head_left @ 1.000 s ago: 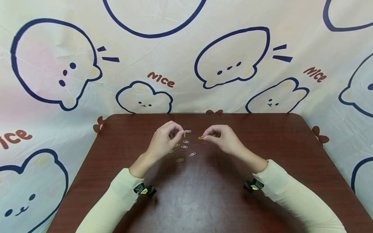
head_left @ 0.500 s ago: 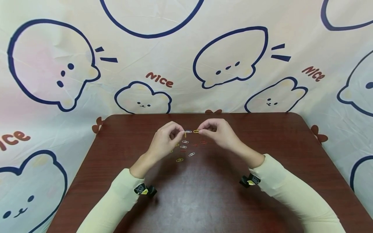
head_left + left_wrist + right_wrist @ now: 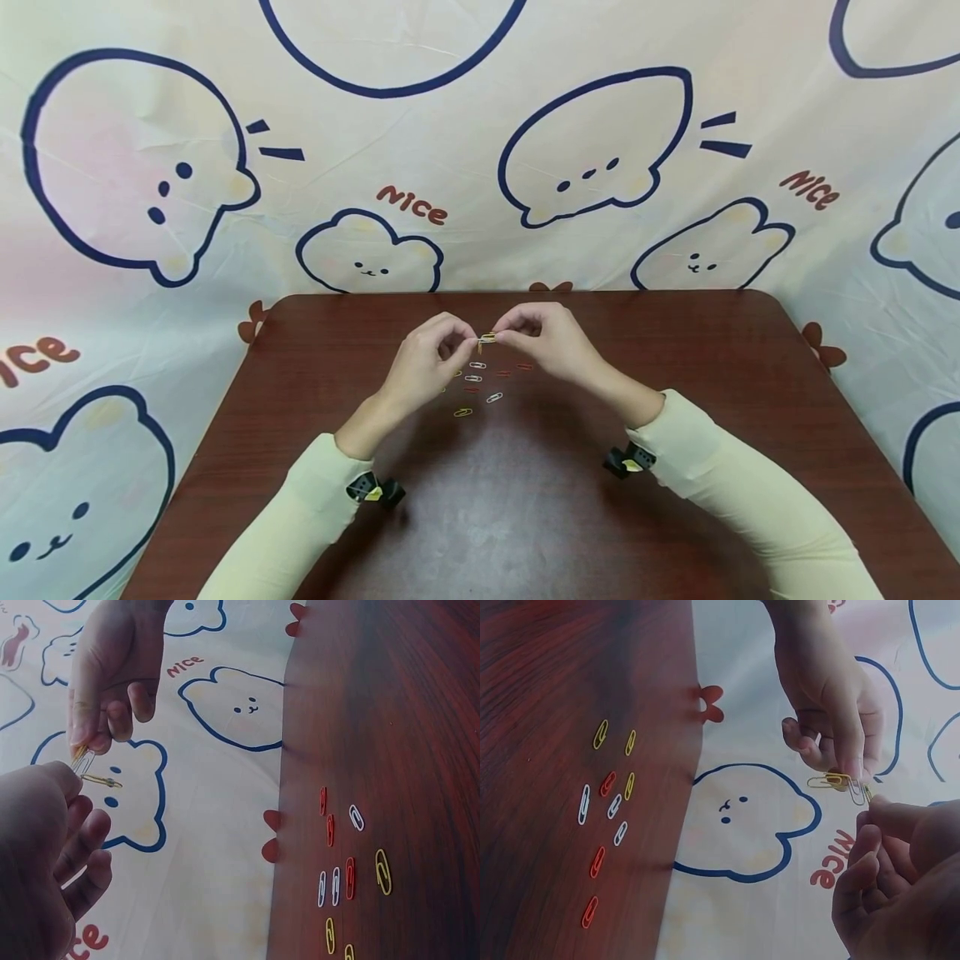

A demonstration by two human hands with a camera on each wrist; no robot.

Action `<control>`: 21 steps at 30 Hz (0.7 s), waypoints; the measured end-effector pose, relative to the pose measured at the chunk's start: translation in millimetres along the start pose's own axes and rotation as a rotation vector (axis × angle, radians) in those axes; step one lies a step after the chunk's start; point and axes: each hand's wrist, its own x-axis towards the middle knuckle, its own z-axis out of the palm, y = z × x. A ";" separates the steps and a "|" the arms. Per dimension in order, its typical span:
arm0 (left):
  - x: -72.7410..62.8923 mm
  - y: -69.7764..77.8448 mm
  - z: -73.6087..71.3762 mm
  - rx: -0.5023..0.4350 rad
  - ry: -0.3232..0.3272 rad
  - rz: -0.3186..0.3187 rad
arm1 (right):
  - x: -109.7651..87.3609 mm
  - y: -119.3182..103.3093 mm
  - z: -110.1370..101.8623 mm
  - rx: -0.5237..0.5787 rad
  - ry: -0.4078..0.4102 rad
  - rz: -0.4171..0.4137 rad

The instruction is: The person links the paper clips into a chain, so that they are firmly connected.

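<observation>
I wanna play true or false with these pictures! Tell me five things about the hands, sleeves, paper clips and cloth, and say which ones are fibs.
1. The left hand holds a white paper clip. True.
2. The right hand holds a red paper clip. False: the right hand holds a yellow paper clip.
3. Three red paper clips lie on the table. True.
4. Both sleeves are black. False: the sleeves are pale.
5. The patterned cloth says "Nice". True.

btm yel clip [image 3: 349,953] cut off, l wrist view; held white clip [image 3: 857,793] partly hidden by l thumb [image 3: 850,761]
</observation>
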 end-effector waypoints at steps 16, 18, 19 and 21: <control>0.0 0.8 0.3 0.012 -0.003 0.020 | -2.3 -2.7 1.4 -0.005 0.039 0.054; 0.2 0.8 0.0 0.015 0.001 0.022 | -2.5 -2.3 0.8 -0.001 0.037 0.062; 0.4 1.0 -0.3 0.016 0.004 0.024 | -2.6 -2.2 0.5 -0.001 0.035 0.063; 0.2 1.2 -1.0 0.015 0.011 0.029 | -2.6 -1.8 -0.2 0.001 0.032 0.064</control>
